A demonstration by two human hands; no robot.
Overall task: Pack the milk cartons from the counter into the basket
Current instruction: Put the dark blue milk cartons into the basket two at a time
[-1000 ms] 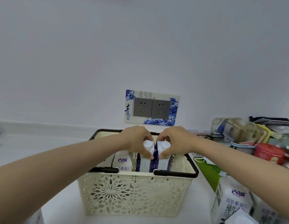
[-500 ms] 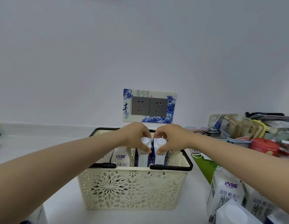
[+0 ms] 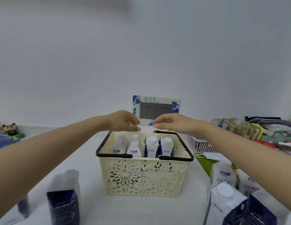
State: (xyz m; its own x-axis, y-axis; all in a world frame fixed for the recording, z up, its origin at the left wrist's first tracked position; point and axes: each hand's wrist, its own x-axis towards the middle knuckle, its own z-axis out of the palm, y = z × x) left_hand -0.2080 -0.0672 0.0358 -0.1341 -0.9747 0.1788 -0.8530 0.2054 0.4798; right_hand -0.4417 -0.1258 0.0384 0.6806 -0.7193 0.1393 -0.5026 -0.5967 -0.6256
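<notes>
A cream lattice basket (image 3: 144, 177) with black handles stands in the middle of the white counter. Several milk cartons stand upright in its far row: two white ones (image 3: 133, 147) on the left, two blue-and-white ones (image 3: 151, 147) on the right. My left hand (image 3: 123, 121) and my right hand (image 3: 170, 122) hover above the basket's far rim, fingers apart, holding nothing. More cartons stand on the counter: a dark blue one (image 3: 64, 198) at the near left, a blue-and-white one (image 3: 226, 207) and white ones (image 3: 222, 176) at the near right.
A pink basket (image 3: 200, 146) and a heap of containers and clutter (image 3: 255, 130) fill the right back. A green sheet with a face mask (image 3: 208, 155) lies right of the cream basket. A panda toy (image 3: 10, 127) sits far left. A wall socket (image 3: 156, 109) is behind.
Both hands have let go of the two blue-and-white cartons, which now stand in the basket, and have risen above its far rim. The view has tilted down, showing more cartons.
</notes>
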